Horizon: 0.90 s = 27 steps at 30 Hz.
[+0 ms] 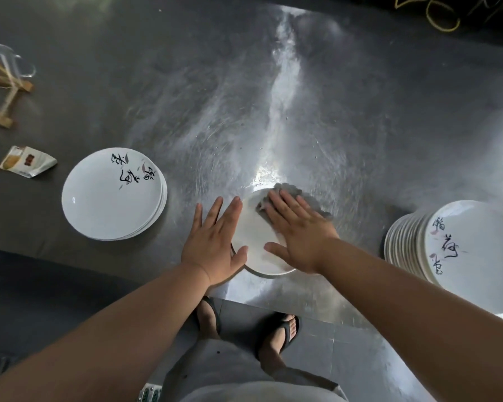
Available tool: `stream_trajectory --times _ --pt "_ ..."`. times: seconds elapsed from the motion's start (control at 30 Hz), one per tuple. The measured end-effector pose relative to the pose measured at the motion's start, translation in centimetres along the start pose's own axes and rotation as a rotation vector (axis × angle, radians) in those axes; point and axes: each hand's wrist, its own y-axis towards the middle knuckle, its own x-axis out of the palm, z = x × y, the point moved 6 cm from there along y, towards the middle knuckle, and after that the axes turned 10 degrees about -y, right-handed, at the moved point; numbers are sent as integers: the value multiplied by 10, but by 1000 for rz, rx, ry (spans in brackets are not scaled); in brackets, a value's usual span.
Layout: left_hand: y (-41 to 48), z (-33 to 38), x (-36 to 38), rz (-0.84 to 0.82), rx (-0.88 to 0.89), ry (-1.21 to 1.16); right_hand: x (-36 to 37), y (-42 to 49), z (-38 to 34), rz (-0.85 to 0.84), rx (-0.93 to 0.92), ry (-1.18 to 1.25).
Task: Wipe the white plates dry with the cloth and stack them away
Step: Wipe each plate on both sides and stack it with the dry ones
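Observation:
One white plate (254, 236) lies flat near the front edge of the steel table (273, 111). My right hand (298, 235) presses a grey cloth (286, 190) onto the plate's far right part with straight fingers. My left hand (215, 242) rests flat on the plate's left rim, fingers spread and thumb on the plate. A low stack of white plates (111, 195) with black brush writing sits to the left. A taller stack of the same plates (459, 250) stands at the right edge.
A crumpled snack packet (26, 162) lies at the far left. Behind it stand a wooden rack (3, 94) and clear glassware (9, 58). Below the table edge I see my feet in sandals (276, 335) on the grey floor.

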Motion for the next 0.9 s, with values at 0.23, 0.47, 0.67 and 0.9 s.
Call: stream_trajectory --times 0.23,0.47,0.67,0.9 --pt "0 1 -2 -21 -9 -12 -4 6 -13 7 109 63" --pt "-3 -1 -4 49 -18 -81 17 -47 -17 -58 255 130" --pt "-2 -1 -6 31 -21 -67 9 -31 5 -59 228 156" --pt "-3 -1 -8 85 -25 -125 17 -73 -40 -121 170 230"
